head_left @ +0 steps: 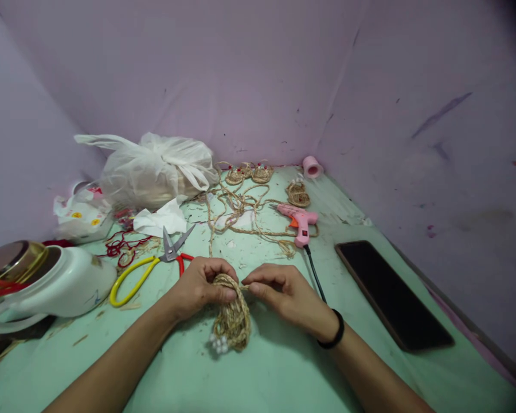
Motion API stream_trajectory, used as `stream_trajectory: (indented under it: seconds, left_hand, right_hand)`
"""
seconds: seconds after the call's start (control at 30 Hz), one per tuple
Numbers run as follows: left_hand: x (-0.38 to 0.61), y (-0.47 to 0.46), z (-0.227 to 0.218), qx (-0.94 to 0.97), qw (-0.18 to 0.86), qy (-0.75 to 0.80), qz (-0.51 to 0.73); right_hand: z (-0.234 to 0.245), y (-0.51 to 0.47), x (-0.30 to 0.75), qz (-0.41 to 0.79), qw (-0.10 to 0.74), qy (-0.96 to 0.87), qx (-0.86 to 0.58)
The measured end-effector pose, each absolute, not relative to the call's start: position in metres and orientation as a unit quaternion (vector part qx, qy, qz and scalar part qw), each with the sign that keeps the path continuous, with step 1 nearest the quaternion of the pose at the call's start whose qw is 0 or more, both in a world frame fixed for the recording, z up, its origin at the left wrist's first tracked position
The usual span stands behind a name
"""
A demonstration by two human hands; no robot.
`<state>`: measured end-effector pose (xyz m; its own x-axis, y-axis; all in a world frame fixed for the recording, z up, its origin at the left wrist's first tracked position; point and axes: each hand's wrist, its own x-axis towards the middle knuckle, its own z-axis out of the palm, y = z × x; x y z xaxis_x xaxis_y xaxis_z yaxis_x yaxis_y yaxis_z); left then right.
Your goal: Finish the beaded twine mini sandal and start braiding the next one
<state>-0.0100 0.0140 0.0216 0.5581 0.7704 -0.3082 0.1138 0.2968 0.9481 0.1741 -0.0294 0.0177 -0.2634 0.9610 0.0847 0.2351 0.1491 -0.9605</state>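
Observation:
My left hand (206, 287) is closed on a small braided straw slipper (232, 321), thumb on its upper face. White beads (219, 343) cluster at the slipper's lower end. Just to the right, my right hand (279, 292) pinches a short piece of straw cord (245, 287) at the slipper's upper edge; whether it is joined to the slipper, I cannot tell. Yellow-handled scissors (140, 275) lie left of my left hand, blades spread, beside a red-handled tool (184, 261). Beyond my right hand rests a pink glue gun (301, 222) with a black cable.
Straw cord (241, 206) lies in loose loops at the back, near small straw slippers (262, 173) and another (298, 194). A phone (391, 292) lies right. Left are a white teapot (81, 281), red yarn (122, 246), tissue (163, 218) and a plastic bag (155, 172) against the wall.

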Motion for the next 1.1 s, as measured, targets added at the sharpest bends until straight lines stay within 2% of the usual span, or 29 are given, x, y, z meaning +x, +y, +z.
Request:
stream_trajectory:
  seconds: [0.17, 0.33, 0.43, 0.57, 0.73, 1.1]
  left_hand:
    - [-0.002, 0.011, 0.018, 0.576, 0.651, 0.413, 0.27]
    - [0.0, 0.003, 0.021, 0.711, 0.442, 0.46, 0.296]
    - [-0.002, -0.002, 0.026, 0.798, 0.318, 0.413, 0.302]
    - [-0.004, -0.006, 0.031, 0.846, 0.24, 0.371, 0.298]
    - [-0.006, -0.006, 0.033, 0.845, 0.301, 0.352, 0.268]
    - [-0.013, 0.003, 0.038, 0.766, 0.444, 0.364, 0.289]
  right_hand:
    - [0.015, -0.031, 0.169, 0.52, 0.414, -0.597, -0.451]
    - [0.011, -0.033, 0.165, 0.546, 0.411, -0.576, -0.449]
    - [0.012, -0.032, 0.167, 0.535, 0.413, -0.594, -0.436]
    - [0.012, -0.031, 0.168, 0.539, 0.414, -0.603, -0.418]
    - [0.01, -0.034, 0.164, 0.503, 0.418, -0.626, -0.424]
    - [0.01, -0.037, 0.155, 0.401, 0.445, -0.643, -0.477]
